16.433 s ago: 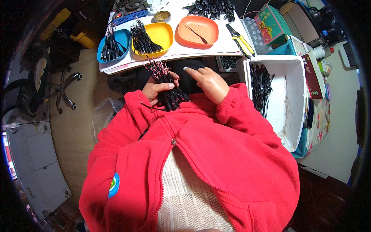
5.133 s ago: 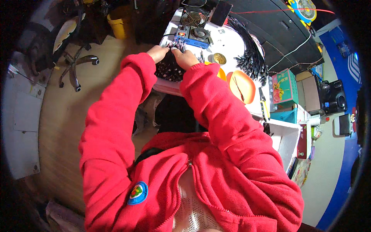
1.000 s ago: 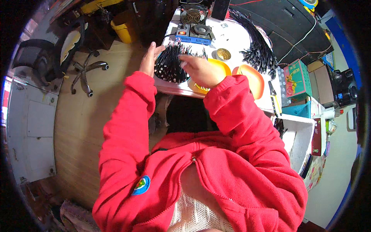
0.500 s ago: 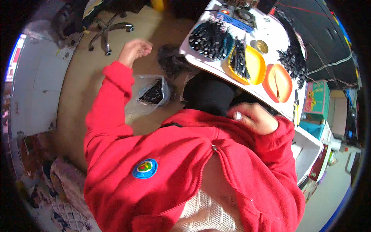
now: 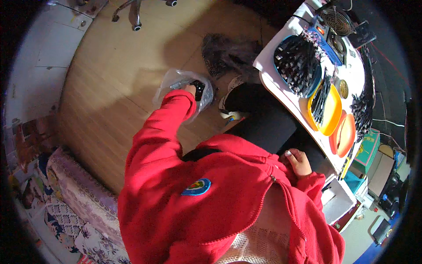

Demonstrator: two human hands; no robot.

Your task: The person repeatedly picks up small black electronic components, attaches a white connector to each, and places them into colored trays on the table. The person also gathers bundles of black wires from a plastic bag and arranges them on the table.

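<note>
My left hand (image 5: 190, 89) reaches down into a clear plastic bag (image 5: 168, 82) on the floor. Dark pieces (image 5: 199, 89) show inside the bag beside it, and its fingers are hidden there. My right hand (image 5: 300, 163) rests by my lap, near the table's front edge, with its fingers curled in. A small pale, shiny spot shows at its fingertips; whether it is a nail or a held thing I cannot tell.
On the white table (image 5: 274, 90) at the right stand a blue tray (image 5: 278, 66) heaped with black cables, a yellow tray (image 5: 332, 115) with more cables, and an orange tray (image 5: 344, 137). A dark bag (image 5: 228, 55) lies on the floor, and a chair base (image 5: 135, 15) stands farther off.
My left hand has come down from the air above the floor into the plastic bag. My body leans toward the left, so the table appears farther right. My right hand stays by my lap.
</note>
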